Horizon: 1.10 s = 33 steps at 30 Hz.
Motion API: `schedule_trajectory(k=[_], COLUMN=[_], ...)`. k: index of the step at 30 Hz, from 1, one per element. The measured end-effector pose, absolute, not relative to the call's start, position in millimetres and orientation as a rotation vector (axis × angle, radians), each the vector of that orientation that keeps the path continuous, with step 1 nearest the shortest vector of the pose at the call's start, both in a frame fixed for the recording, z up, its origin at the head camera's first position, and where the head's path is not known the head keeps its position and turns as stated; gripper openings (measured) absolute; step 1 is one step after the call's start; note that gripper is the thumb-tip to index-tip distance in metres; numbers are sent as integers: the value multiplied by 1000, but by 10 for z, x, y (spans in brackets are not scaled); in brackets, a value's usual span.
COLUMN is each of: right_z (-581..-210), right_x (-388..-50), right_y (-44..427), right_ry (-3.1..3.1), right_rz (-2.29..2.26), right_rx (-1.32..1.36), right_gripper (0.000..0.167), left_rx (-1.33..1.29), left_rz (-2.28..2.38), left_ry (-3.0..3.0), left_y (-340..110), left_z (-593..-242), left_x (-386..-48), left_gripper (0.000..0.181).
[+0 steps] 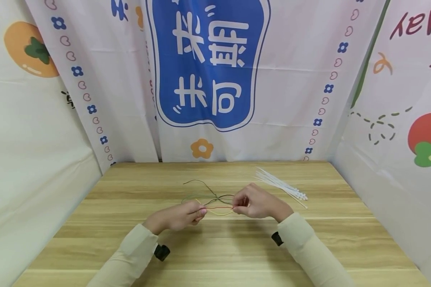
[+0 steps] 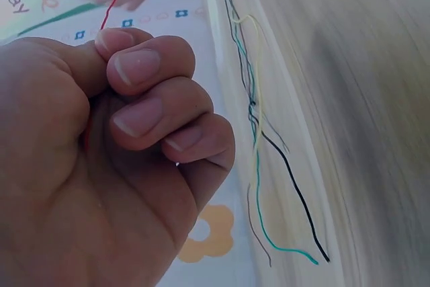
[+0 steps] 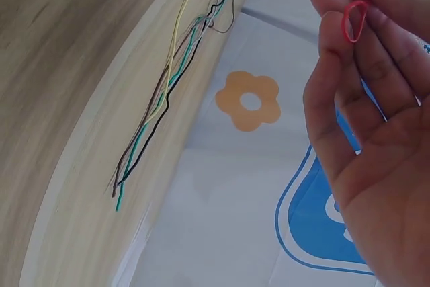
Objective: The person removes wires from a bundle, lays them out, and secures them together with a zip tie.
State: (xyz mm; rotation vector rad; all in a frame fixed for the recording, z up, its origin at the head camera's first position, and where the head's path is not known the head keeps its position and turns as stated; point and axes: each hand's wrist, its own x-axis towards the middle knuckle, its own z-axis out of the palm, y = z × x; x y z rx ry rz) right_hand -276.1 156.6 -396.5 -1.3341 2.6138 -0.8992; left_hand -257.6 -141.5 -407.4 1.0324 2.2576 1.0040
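A: What is in the fingers?

B: A thin, flexible red wire [image 1: 219,207]. The left hand [image 1: 181,217] pinches one part between thumb and forefinger, its other fingers curled in; the right hand [image 1: 259,201] pinches it further along, and a small red loop [image 3: 347,26] shows at those fingertips.

A: Slack or straight between them?

B: Nearly straight — a short red line raised above the pale, wood-grained worktop [image 1: 219,259], about midway between its left and right edges.

A: And close by?

B: Other thin wires [image 1: 217,197] lie loosely bunched on the worktop, toward its far edge: a yellow wire [image 3: 176,31], a black wire [image 2: 296,183], a blue-green wire [image 2: 295,251] and a fine brown wire [image 2: 253,226] among them. They cross at a dark spot [image 2: 252,104]; whether they are knotted there, I cannot tell.

A: Anything further off?

B: A fanned bundle of slender white plastic cable ties [image 1: 281,184], just past the right hand, near the far right corner. Behind the far edge hangs a white printed cloth [image 1: 291,91] with a big blue panel [image 1: 165,59] — and a small black device [image 1: 161,252] sits at the left wrist.
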Motion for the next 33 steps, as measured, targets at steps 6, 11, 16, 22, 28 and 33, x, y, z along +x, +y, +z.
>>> schedule_trajectory(k=[6,11,16,22,28,33], right_z=[-3982,-3991,-4008,-4020,-4011,-4002], right_x=[-2770,-2785,-2822,-2840,-2876,-2902], right_y=[1646,1733,1837,1910,1954,2020], right_ry=[2610,2631,2698,2681,2671,2674], right_rz=[-913,-923,-956,-1036,-1075,-1076], right_rx=[-1230,-1174,-1136,-1071,-1046,-1053], right_gripper=[18,17,17,15,10,15], left_rx=[1019,1050,1019,977,1036,1084], left_rz=[1003,1018,1031,976,972,1020], left_ry=[2294,2286,2287,2351,2322,2238], left_y=[-1498,-1564,-1648,-1765,-1784,-1788], left_z=[-4106,-4123,-4137,-4127,-4150,-4132], left_x=[-2582,-2588,-2586,-2549,-2519,-2489], left_gripper=[41,40,39,40,40,41])
